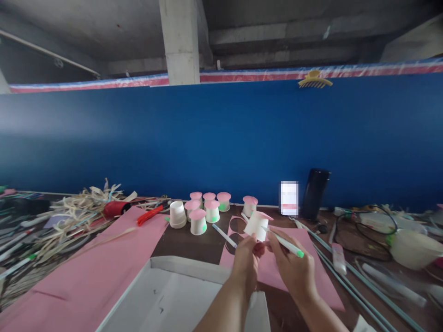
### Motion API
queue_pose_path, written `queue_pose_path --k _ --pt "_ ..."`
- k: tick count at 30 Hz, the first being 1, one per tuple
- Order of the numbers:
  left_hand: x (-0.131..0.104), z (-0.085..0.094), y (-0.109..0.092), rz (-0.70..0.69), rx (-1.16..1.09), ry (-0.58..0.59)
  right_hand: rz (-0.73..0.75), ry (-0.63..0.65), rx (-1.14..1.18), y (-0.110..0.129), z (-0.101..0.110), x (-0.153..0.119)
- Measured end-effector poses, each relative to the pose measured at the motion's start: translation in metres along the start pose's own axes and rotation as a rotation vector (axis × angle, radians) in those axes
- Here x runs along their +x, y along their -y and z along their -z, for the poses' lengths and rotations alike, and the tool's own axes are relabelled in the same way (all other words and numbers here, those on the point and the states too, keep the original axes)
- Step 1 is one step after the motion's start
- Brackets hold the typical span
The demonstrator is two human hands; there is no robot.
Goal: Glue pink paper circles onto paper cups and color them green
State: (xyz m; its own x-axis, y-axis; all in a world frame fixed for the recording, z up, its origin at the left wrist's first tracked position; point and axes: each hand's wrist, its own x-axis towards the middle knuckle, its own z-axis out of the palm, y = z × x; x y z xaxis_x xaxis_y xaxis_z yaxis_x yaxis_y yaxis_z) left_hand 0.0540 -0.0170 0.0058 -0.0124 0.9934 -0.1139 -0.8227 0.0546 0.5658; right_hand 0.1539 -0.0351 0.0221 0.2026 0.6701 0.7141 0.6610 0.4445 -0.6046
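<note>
- Plainly, the left hand (246,256) grips a white paper cup (255,225), which is tilted in its fingers above a cut pink sheet (311,276).
- The right hand (294,260) is closed around a white marker (285,242) with a green end, held like a pen, its tip right at the cup's side (whether it touches is too small to tell).
- A pink paper disc (266,216) shows at the upper right of the held cup.
- Left of the hands stand six cups with pink tops (198,223) in a cluster, some with green patches; a plain upturned cup (177,215) stands just beside them.
- Another pink-topped cup (249,206) stands apart, nearer the blue partition (221,138).
- A pale stick-shaped item (224,235) lies between the cluster and the left hand.
- In front, partly behind the left forearm, is a shallow white tray (194,269).
- Right of the right hand, a glue stick (338,259) lies near long pale-green strips (363,288).
</note>
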Motion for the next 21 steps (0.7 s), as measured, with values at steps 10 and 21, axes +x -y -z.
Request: queue_pose_path --k 10,21 --pt "-0.0004 -0.0002 -0.0009 -0.002 0.007 0.04 0.032 0.02 -0.05 -0.004 -0.0011 0.0005" --pt "-0.0028 -0.0004 -0.0021 0.001 0.004 0.061 0.063 0.025 -0.074 -0.006 -0.0024 0.0005"
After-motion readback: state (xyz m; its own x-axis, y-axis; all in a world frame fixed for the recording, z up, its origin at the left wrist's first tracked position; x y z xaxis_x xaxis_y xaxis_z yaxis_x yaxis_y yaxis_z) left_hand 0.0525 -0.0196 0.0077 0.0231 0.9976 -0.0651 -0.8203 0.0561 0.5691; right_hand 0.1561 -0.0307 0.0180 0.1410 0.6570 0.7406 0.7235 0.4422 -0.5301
